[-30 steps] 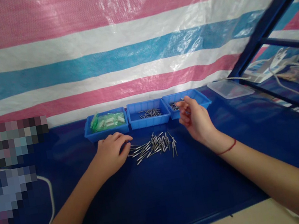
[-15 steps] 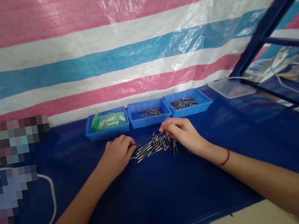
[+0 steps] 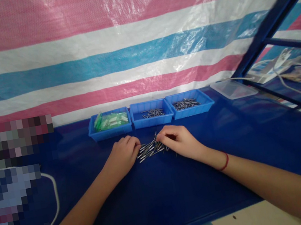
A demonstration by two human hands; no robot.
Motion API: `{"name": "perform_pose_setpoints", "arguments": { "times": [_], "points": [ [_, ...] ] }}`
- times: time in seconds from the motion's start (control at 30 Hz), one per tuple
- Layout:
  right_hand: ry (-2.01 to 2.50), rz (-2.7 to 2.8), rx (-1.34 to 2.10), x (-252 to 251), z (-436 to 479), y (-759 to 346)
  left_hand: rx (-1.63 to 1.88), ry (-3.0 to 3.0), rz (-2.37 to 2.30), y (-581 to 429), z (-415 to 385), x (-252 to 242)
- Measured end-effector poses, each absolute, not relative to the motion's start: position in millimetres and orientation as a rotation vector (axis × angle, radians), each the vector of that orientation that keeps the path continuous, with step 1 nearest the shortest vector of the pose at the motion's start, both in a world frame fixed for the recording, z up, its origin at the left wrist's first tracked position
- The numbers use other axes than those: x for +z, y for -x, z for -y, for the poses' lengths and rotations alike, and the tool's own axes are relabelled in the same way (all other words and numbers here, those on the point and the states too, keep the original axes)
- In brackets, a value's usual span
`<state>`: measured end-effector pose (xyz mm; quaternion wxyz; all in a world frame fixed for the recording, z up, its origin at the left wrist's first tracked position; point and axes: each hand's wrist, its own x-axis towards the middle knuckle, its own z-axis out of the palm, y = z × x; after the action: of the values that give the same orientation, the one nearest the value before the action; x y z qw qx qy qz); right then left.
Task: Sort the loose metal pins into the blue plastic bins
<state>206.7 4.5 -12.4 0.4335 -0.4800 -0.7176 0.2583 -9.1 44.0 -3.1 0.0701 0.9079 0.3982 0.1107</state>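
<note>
A pile of thin metal rods (image 3: 149, 152), part dark and part silvery, lies on the blue table between my hands. At the pile's left end is my left hand (image 3: 125, 152), its fingers bent and closed, with the end of a rod showing at the fingertips. My right hand (image 3: 184, 142), with a red cord round the wrist, covers the right part of the pile. Its thumb and forefinger are pinched together among the rods, and one rod end stands up beside them.
Behind the pile stand three blue bins: a left bin (image 3: 111, 133) with green and white packets, a middle bin (image 3: 152, 121) and a right bin (image 3: 193, 110) with metal pieces. A clear plastic lid (image 3: 234, 89) lies at right. A white cable (image 3: 56, 195) runs along the left.
My right hand has moved left and slightly down onto the pile, covering rods that showed before. The left hand stays closed at the pile's left end, shifted slightly right in view.
</note>
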Motion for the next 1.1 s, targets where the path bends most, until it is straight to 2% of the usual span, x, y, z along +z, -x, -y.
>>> {"name": "perform_pose_setpoints", "arguments": {
  "times": [0.23,0.47,0.77,1.1],
  "points": [
    [1.145,1.770,0.626,-15,0,-201,0.747,-2.309,-1.074,-1,-35,3],
    [1.046,1.711,0.699,-6,9,-197,0.705,-2.088,-1.002,-11,-17,8],
    [1.011,1.718,0.707,-4,13,-197,0.672,-2.166,-1.014,-12,-15,8],
    [1.038,1.751,0.613,-5,11,-199,0.840,-2.173,-1.127,-10,-13,12]
  ]
}}
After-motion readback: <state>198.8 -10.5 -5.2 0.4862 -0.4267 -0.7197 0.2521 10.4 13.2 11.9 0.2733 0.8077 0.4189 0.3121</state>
